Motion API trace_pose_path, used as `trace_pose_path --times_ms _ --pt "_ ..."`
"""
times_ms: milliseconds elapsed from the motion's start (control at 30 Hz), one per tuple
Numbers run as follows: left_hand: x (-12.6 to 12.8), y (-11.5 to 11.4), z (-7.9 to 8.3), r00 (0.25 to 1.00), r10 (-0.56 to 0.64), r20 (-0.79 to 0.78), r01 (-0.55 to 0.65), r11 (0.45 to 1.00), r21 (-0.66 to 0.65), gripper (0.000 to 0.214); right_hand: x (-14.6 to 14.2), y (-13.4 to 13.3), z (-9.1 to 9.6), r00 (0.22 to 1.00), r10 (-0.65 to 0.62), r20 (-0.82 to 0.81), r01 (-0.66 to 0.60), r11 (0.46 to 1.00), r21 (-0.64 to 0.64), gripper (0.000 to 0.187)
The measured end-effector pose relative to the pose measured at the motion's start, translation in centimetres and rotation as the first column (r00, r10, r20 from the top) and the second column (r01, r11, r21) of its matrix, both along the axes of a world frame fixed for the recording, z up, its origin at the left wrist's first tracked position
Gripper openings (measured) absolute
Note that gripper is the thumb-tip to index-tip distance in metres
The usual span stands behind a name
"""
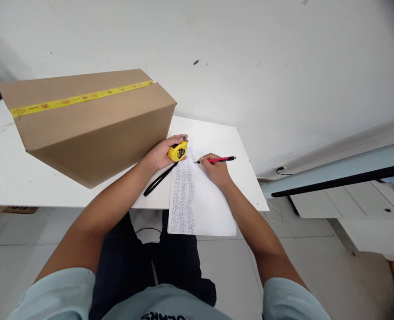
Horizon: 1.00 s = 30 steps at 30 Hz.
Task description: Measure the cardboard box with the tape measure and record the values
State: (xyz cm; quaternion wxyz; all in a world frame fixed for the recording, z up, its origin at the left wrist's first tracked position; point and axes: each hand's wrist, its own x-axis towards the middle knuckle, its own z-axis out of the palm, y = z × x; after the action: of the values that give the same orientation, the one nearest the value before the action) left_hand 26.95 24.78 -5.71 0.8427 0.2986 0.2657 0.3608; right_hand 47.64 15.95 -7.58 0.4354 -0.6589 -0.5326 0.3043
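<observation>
My left hand (161, 153) is closed around a yellow tape measure (177, 151) whose black wrist strap (158, 180) trails toward the table's front edge. My right hand (216, 171) grips a red pen (218, 159) with its tip on a white sheet of paper (206, 200). A column of handwritten lines (183, 195) runs down the sheet's left side, and the sheet hangs over the table's front edge. A brown cardboard box (86, 118) sealed with yellow tape (80, 97) stands just left of my left hand.
The white table (10, 173) stands against a white wall (250, 58). Right of it a grey ledge with a black bar (340, 180) runs along the wall, with a thin cable (276, 213) below. Grey floor tiles lie beneath. My dark trousers show under the table.
</observation>
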Motion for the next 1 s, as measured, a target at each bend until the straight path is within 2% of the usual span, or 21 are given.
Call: trace_pose_path --times_ms 500,1000 --pt "0.14 -0.08 0.00 1.000 0.013 0.010 -0.013 1.000 0.007 0.026 -0.09 -0.03 0.06 1.000 -0.008 0.000 0.008 1.000 0.026 0.023" --pt "0.29 -0.02 -0.33 1.000 -0.027 -0.009 0.027 0.998 0.061 0.027 -0.14 -0.20 0.11 1.000 -0.026 0.016 0.025 0.998 0.054 0.018"
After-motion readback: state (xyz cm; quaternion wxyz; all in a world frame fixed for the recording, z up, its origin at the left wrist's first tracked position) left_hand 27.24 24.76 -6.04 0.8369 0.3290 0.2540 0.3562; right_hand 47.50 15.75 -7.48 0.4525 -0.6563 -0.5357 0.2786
